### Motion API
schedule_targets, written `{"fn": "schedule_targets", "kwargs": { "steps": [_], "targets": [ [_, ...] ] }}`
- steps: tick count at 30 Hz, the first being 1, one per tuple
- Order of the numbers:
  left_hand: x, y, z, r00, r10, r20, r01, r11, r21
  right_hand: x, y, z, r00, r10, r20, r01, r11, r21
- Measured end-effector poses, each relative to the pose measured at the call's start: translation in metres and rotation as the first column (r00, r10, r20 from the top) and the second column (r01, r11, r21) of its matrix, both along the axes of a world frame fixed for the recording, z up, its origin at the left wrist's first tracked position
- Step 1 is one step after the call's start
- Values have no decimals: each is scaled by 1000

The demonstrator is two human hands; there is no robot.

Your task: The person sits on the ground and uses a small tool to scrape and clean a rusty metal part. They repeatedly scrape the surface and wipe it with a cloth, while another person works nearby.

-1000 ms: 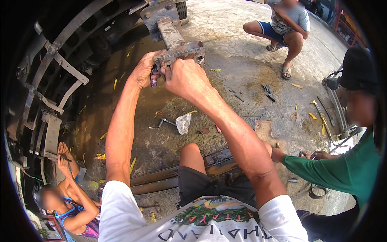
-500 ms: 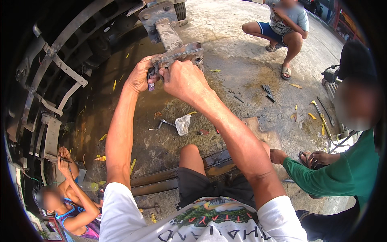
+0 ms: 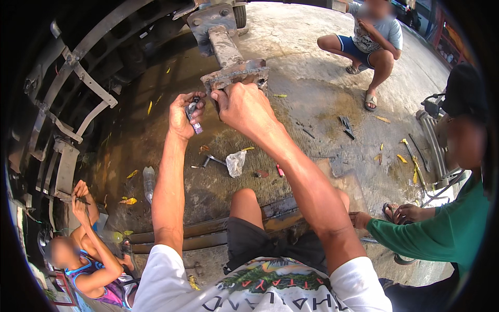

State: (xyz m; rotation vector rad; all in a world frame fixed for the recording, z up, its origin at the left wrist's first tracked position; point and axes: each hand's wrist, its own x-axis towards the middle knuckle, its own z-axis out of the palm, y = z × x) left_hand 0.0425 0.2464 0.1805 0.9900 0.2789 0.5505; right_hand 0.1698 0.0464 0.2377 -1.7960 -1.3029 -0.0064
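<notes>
Steel, brown-grey and rough along a ragged weld line, forms the plate [image 3: 235, 73] at the end of a boxy, mottled beam [image 3: 224, 46], which runs out from a bolted bracket [image 3: 212, 23]. I see the right hand [image 3: 247, 104] against the plate's near edge, knuckles up, fingers bent under; I cannot tell whether they grip it. The left hand [image 3: 181, 117] is just beside the plate's left corner, its fingers clamped on a small tool [image 3: 196, 126], part dark metal, part purplish.

Below the hands lie a crumpled, see-through plastic bag [image 3: 236, 164], a bent metal tool [image 3: 217, 160] beside it and a slim pink thing [image 3: 280, 170]. A clear bottle [image 3: 149, 183] is toward the floor's left edge. Long, flat metal bars [image 3: 208, 226] run below the knees. A green-sleeved co-worker's hand [image 3: 359, 220] is near a flat brown sheet [image 3: 353, 190]; another person [image 3: 373, 36] squats toward the far right corner.

The concrete floor [image 3: 291, 52] is gritty, darkly stained mid-way, pale and sunlit at its far edge, with scattered yellow leaves [image 3: 128, 200]. A dark vehicle frame [image 3: 96, 86] lines its left edge.
</notes>
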Motion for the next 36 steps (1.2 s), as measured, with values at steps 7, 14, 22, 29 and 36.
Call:
{"fn": "schedule_targets", "kwargs": {
  "steps": [7, 14, 22, 29, 36],
  "targets": [
    [-7, -87, -32, 893, 449, -40, -355, 756, 550, 16, -4, -18, 982, -190, -3, 190, 976, 107],
    [32, -125, 3, 531, 822, 206, -288, -53, 956, 12, -7, -14, 969, -221, -108, 232, 968, 92],
    [40, -128, -2, 479, 814, 330, -371, -153, 916, 50, -18, -54, 939, -167, -300, 257, 921, 292],
    [41, -131, 0, 461, 829, 317, -349, -159, 923, 58, 0, -60, 930, -16, -366, 197, 863, 464],
    [34, -125, -2, 496, 786, 370, -336, -219, 916, 37, -16, -66, 959, -89, -268, 231, 795, 561]
  ]
}}
